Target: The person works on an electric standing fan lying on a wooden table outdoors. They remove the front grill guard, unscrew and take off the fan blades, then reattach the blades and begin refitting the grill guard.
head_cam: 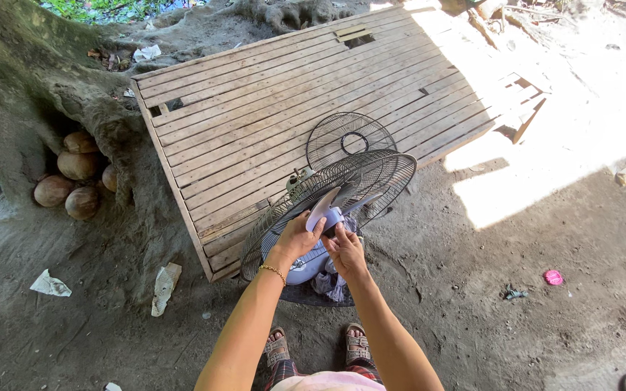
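My sandalled feet stood on the packed dirt, and just beyond them I had both hands on an electric fan that sat on the ground, against the near edge of a slatted wooden platform. My left hand, a thin gold bracelet on its wrist, was closed over the pale lilac hub of the fan blade, while my right hand gripped just beside it, fingers curled around the same hub area; neither hand was spread wide. The blade sat inside the rear wire guard, which leaned against the platform's near edge. I judged the plastic blade light but easy to crack at its thin tips, so the thick hub was the place to hold; the wire guard looked springy and liable to bend if squeezed by its thin spokes, better taken by its outer ring. The loose front guard lay flat on the slats a little farther in, toward the middle of the platform. Off the platform's left edge, several brown coconuts lay heaped at the foot of a tree trunk, and scraps of paper litter lay on the dirt.
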Available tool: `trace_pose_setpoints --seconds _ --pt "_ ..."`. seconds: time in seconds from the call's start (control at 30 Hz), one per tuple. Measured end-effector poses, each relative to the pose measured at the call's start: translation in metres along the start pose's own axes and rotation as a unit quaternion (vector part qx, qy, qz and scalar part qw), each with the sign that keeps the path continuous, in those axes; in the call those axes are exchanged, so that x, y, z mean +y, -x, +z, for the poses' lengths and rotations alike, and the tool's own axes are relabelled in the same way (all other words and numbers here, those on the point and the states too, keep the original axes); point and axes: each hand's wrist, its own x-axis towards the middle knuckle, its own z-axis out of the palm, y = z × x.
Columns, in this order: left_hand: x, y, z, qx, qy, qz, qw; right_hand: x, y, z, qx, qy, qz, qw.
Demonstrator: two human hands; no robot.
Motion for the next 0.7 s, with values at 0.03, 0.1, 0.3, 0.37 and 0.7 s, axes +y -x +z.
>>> trace_pose_setpoints --seconds 0.03,0.1,0.3,0.37,0.7 --pt "0.0002 0.0 -0.0003 0.0 0.001 0.0 1.0 0.0002 0.0 0.0 0.0 0.006 -0.002 1.0" --pt "0.0 0.0005 -0.0005 -0.002 0.004 -0.002 1.0 -0.0003 0.001 0.0004 0.001 0.019 -0.005 1.0" --pt "-0.0006 0.0014 0.0 -0.002 0.003 -0.004 1.0 -0.0022 0.0023 -0.0004 -0.054 0.011 0.001 0.998" --pt "-0.0011 0.0022 0.0001 -0.006 0.01 -0.018 1.0 -0.0011 0.0021 -0.0009 -0.032 0.02 -0.007 0.999" --pt "0.0002 0.0014 -0.0008 -0.005 0.029 -0.032 0.999 0.0004 -0.0012 -0.0028 0.0 0.036 -0.016 0.999"
